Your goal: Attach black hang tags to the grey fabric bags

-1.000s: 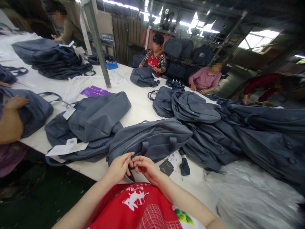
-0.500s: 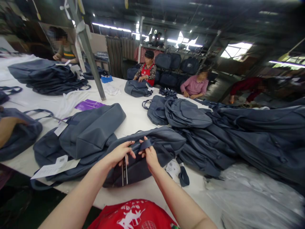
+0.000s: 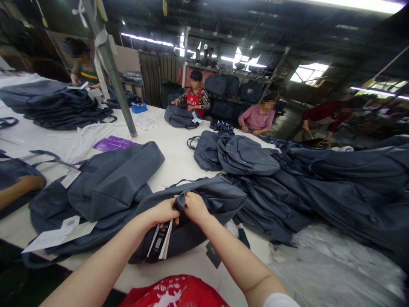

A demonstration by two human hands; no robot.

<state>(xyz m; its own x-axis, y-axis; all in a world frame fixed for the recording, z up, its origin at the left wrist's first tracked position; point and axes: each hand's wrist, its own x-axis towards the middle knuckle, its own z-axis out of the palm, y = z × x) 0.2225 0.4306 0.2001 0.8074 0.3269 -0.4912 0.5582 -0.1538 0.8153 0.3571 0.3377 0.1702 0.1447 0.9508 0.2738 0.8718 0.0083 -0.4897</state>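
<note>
A dark blue bag (image 3: 191, 238) lies on the table in front of me. Over its upper side my two hands meet at a bent dark blue strap (image 3: 181, 202). My left hand (image 3: 166, 212) is closed at the strap's left side, fingertips partly hidden. My right hand (image 3: 195, 207) pinches the strap from the right. Below my left hand hang black and white tags (image 3: 159, 242), fanned out against the bag; what holds them is hidden. A dark tag (image 3: 213, 254) rests by the bag's lower edge, beside my right forearm.
Another bag (image 3: 115, 179) with white paper tags (image 3: 60, 234) lies left. More bags (image 3: 249, 153) are heaped right, near clear plastic (image 3: 338, 260). A slanted post (image 3: 116, 81) rises from the table. Co-workers sit across; another person's hand (image 3: 32, 183) is at far left.
My hands have come together, and my left fingers have closed at the strap. The hanging tags have swung left and fanned out. A dark tag now shows by my right forearm.
</note>
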